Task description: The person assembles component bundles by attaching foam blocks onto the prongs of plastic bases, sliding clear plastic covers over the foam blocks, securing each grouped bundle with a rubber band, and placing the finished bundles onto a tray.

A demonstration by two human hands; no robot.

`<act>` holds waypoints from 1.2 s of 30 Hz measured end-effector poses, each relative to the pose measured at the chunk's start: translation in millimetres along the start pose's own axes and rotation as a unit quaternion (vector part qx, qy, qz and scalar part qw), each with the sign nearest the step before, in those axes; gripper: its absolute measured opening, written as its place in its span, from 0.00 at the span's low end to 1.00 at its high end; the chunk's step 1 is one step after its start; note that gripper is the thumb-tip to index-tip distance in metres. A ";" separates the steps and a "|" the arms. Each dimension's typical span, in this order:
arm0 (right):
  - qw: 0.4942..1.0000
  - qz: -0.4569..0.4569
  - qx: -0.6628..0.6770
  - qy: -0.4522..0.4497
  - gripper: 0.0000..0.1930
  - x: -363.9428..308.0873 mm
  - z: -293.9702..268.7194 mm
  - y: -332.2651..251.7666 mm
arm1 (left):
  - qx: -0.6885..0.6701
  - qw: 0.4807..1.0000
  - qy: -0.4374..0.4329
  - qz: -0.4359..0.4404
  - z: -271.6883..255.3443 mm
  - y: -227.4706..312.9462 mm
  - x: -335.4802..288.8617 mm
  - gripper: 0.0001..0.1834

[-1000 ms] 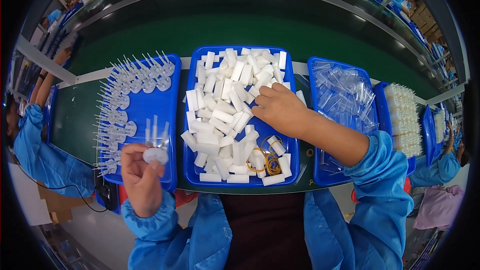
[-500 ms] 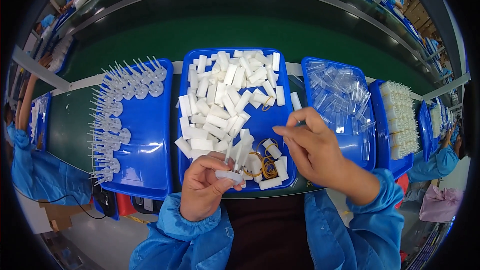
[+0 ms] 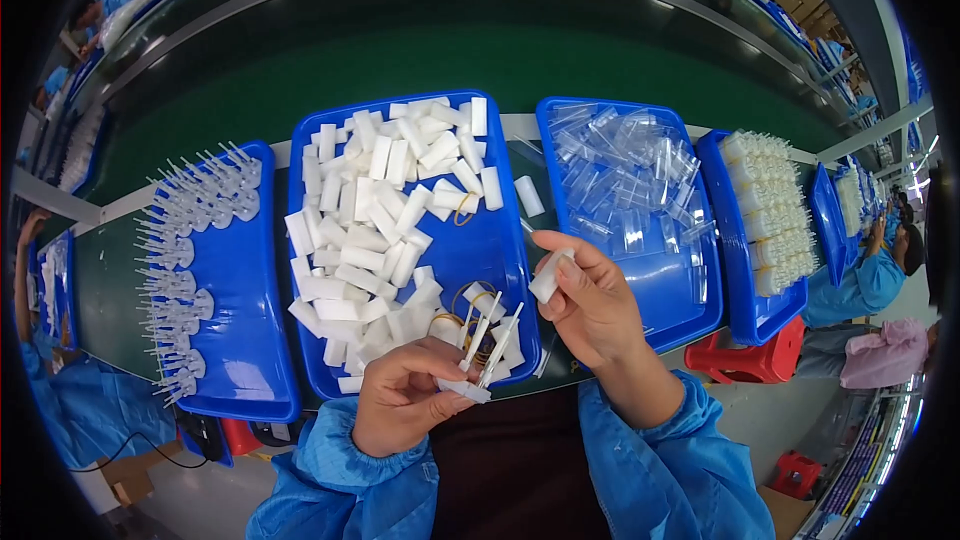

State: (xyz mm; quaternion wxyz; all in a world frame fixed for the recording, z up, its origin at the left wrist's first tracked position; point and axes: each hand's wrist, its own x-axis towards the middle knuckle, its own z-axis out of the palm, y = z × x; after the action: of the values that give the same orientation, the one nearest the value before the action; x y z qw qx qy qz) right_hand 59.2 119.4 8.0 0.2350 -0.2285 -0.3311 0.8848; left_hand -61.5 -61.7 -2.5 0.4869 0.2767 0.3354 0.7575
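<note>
Green conveyor runs along the far side of my table [image 3: 110, 290], with blue plastic trays in a row. My left hand [image 3: 405, 405] pinches a small white plastic piece with thin prongs [image 3: 480, 355] over the near edge of the middle blue tray of white foam blocks [image 3: 500, 250]. My right hand [image 3: 590, 300] pinches one white foam block [image 3: 549, 275], just left of the tray of clear plastic sleeves [image 3: 715, 305].

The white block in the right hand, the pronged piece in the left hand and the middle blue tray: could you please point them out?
white block [image 3: 548, 278]: head view, its middle.
pronged piece [image 3: 478, 340]: head view, its prongs.
middle blue tray [image 3: 492, 240]: head view, bare floor.
</note>
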 end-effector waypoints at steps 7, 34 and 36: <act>0.999 0.031 0.007 -0.010 0.15 4.8 -4.0 1.0 | 0.006 1.000 -0.006 -0.008 3.0 -7.0 3.3 0.14; 0.963 -0.116 -0.242 -0.034 0.08 -6.2 1.9 -0.6 | -0.003 1.000 0.005 -0.023 -1.5 -12.3 -1.6 0.13; 0.985 0.006 -0.127 -0.118 0.05 -4.6 -9.0 -10.8 | -0.010 1.000 0.000 -0.019 -1.4 -10.6 -3.4 0.13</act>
State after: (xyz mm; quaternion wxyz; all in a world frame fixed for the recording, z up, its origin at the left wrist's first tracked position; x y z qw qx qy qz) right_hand 70.7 128.3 10.5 0.1580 -0.1528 -0.4646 0.8578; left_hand -55.5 -62.0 -11.9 0.5041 0.2657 0.3332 0.7512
